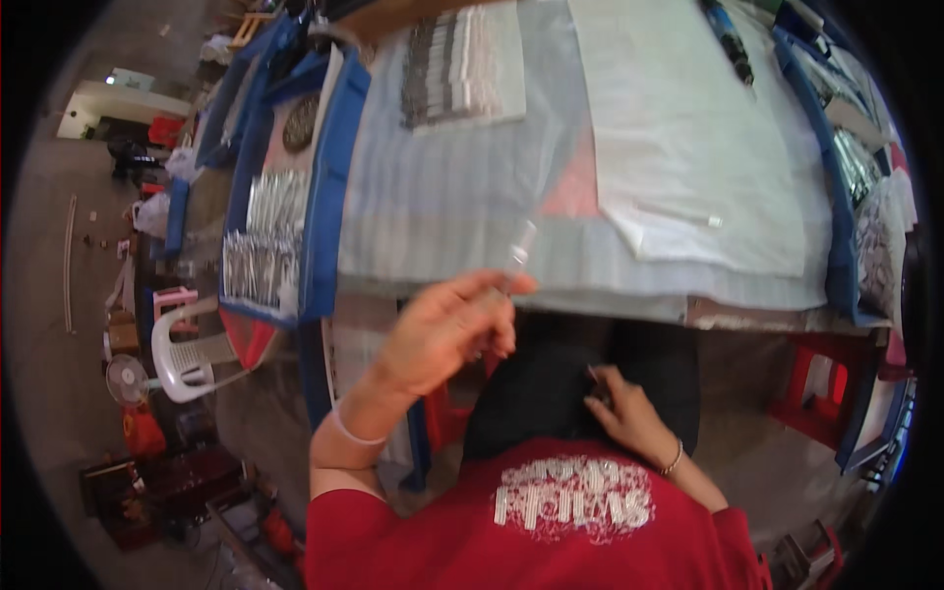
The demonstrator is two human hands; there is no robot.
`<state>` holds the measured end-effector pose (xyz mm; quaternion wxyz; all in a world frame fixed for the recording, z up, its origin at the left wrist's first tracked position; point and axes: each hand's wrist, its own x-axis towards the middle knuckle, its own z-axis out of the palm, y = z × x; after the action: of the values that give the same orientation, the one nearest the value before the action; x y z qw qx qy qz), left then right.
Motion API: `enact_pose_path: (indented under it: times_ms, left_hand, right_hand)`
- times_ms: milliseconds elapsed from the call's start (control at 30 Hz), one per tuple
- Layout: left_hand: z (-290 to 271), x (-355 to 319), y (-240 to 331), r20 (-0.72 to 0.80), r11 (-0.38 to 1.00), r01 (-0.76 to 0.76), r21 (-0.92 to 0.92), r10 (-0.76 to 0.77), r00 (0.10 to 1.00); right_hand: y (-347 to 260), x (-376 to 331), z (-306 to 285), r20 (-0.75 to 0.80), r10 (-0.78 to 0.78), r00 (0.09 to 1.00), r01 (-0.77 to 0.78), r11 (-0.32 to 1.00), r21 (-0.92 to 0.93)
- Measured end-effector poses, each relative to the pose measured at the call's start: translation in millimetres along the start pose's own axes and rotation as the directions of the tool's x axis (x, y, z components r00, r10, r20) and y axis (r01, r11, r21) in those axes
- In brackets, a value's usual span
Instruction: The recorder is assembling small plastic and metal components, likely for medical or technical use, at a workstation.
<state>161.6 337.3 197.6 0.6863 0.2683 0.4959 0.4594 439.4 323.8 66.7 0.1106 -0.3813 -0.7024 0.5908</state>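
While pinched between thumb and fingertips of the left hand [447, 329], points away from the body as a slender, pale, shiny piece [521, 254], held above the near edge of the surface [442, 221]. Narrow grip, closed down to the piece's own thickness. Probably light enough for fingertips alone, perhaps slippery, judging by the gleam, and possibly easy to bend. Best taken by the near end, leaving the far end free. Too blurred to tell metal from plastic.

Below the near edge, by the lap, see the right hand [629, 411] half curled; cannot tell whether around anything.

Toward the surface's right edge, note a white sheet [698, 128], smooth, soft-looking, creased at the near left corner, with a small white bit [715, 220] lying on it. Toward the far edge, left of the middle, find dark and silvery strips [447, 79] in a close parallel row on a white card [509, 69]. Beside the left edge, see a stiff-walled blue tray [326, 187] of thin, glinting bundles [261, 265]. Near the far right corner, note a dark, rod-like tool [728, 39].
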Motion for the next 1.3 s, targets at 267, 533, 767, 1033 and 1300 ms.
enact_pose_path:
  times_ms: [267, 533, 767, 1033, 1300]
  left_hand:
    - [2, -30, -151, 0.157, 0.897, 0.309, -0.316, -0.272, 0.949]
    - [7, -26, -194, 0.124, 0.923, 0.333, -0.191, -0.314, 0.941]
    - [3, -19, -189, 0.113, 0.911, 0.387, -0.145, -0.374, 0.921]
    - [8, -16, -189, 0.023, 0.937, 0.348, 0.037, -0.349, 0.937]
    - [22, -16, -199, -0.107, 0.797, 0.021, 0.603, 0.055, 0.993]
  right_hand:
    - [-31, -21, -13, 0.086, 0.045, 0.995, -0.040, 0.998, -0.051]
    - [-47, -33, -17, 0.057, -0.171, 0.984, 0.179, 0.896, -0.405]
    - [-53, -20, -15, 0.065, -0.209, 0.976, 0.219, 0.909, -0.356]
    - [-51, -11, -14, 0.080, -0.164, 0.983, 0.182, 0.920, -0.347]
    - [-50, -3, -17, 0.176, 0.552, 0.815, -0.571, 0.714, 0.405]
